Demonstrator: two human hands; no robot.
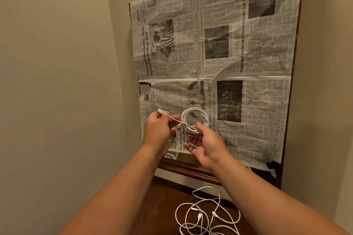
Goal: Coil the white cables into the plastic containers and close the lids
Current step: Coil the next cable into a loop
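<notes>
1. White cable (194, 109), already wound into a small round coil, is held in the air above the newspaper (248, 59) that covers the worktop (295, 74), towards its near left corner.
2. The left hand (155, 129) pinches the short free tail just behind the plug (160, 111), with thumb and fingers closed on it.
3. The right hand (207, 145) clamps the near side of the coil between thumb and forefinger. Its other fingers are spread loose below.
4. The step in hand looks like finishing the coil by dealing with that last tail.
5. To do it well, keep the right-hand pinch firm across all the loops so none springs out. Lay the tail along the ring or tuck it through, without a sharp bend at the plug.
6. Keep the ring small and flat, as it must fit a container and let the lid shut.
7. A clear shape (171, 155) under the left wrist may be a container with a cable inside, but it is too hidden to be sure. No open container is plainly visible.
8. More loose cables (214, 214) lie tangled on the dark wooden surface (164, 198) nearest the person, so most of the task seems to remain.
</notes>
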